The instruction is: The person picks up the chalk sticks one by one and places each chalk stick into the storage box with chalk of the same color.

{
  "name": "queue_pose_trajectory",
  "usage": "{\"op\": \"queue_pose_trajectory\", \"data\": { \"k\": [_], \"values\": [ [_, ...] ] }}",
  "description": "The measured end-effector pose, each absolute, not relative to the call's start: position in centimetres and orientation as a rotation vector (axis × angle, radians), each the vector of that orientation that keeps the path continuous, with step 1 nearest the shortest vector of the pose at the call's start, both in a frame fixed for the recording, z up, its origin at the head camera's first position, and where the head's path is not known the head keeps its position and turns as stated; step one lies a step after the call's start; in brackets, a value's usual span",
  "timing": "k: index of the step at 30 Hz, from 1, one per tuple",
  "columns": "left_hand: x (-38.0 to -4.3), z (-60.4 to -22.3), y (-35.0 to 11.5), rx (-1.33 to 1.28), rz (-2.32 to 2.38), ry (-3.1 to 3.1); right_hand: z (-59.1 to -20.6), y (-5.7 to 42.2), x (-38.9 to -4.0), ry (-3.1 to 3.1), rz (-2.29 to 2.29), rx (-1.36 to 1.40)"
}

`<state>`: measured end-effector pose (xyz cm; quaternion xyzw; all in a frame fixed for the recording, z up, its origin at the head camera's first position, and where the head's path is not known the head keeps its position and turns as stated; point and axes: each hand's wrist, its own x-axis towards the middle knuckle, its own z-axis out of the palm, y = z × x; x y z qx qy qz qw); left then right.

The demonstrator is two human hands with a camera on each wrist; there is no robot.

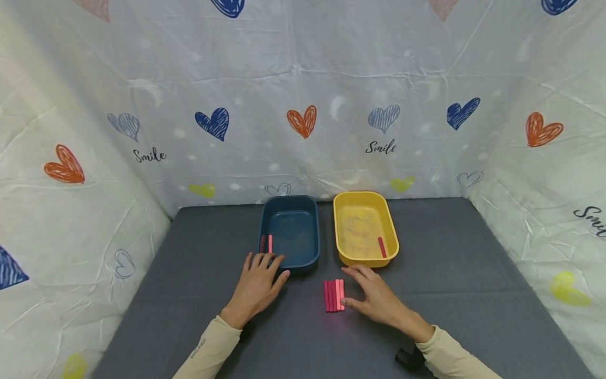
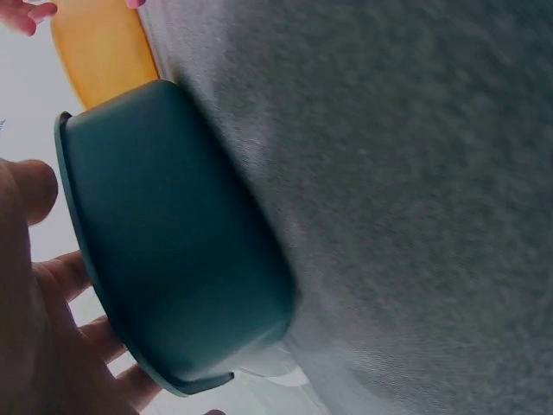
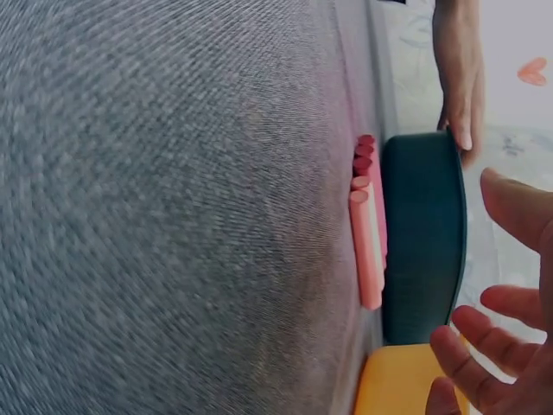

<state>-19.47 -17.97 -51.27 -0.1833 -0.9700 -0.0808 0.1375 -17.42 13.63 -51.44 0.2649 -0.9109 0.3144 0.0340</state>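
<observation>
Several round sticks, like crayons or chalk, lie side by side in a row (image 1: pixel 334 296) on the table, dark red at left to light pink at right. My right hand (image 1: pixel 379 298) hovers over the right end of this row, thumb beside the end pink stick (image 3: pixel 366 246), fingers spread and holding nothing. The left hand (image 1: pixel 258 287) is over the near left rim of a dark blue tub (image 1: pixel 310 260), its fingers loosely spread. Inside that tub, a pink stick (image 1: pixel 270 243) and a dark red stick (image 1: pixel 262 243) lean by the left wall, partly behind the fingers.
A yellow tub (image 1: pixel 345 255) stands right of the blue one, with one red stick (image 1: pixel 382 247) inside at its right. Both tubs sit near the back of the grey table (image 1: pixel 440 252). A printed white sheet (image 1: pixel 255 95) hangs behind and at the sides.
</observation>
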Motion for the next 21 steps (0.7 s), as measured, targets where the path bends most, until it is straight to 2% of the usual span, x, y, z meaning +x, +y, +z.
{"op": "queue_pose_trajectory", "data": {
  "k": [21],
  "values": [
    [-20.2,-52.3,-18.5,-0.613,-0.265,-2.762,-53.2,13.2,-18.3,-2.989,0.915,0.833]
  ]
}}
